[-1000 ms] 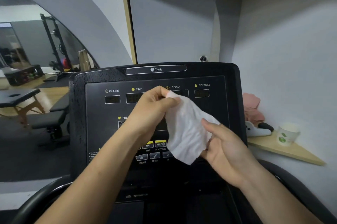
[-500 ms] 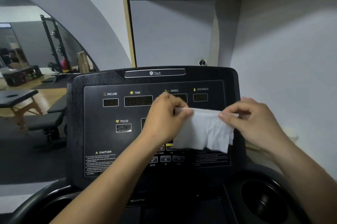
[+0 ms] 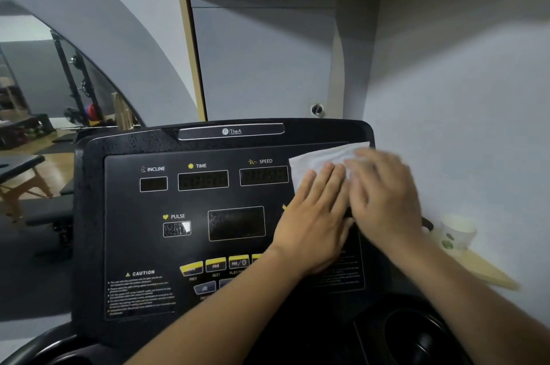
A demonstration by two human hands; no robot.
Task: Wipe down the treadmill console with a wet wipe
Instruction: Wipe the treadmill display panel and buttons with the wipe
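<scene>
White wet wipe (image 3: 321,161) is spread flat on the upper right corner of the black treadmill console (image 3: 125,216), just right of the SPEED display. It is pressed down by both hands: left hand (image 3: 315,225) flat, fingers straight and together; right hand (image 3: 384,195) likewise flat, though blurred. White paper cup (image 3: 456,232) is noted on the wooden ledge (image 3: 488,272) at right.

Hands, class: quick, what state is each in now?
Left hand: open, pressing the wipe flat.
Right hand: open, fingers straight on the wipe.
</scene>
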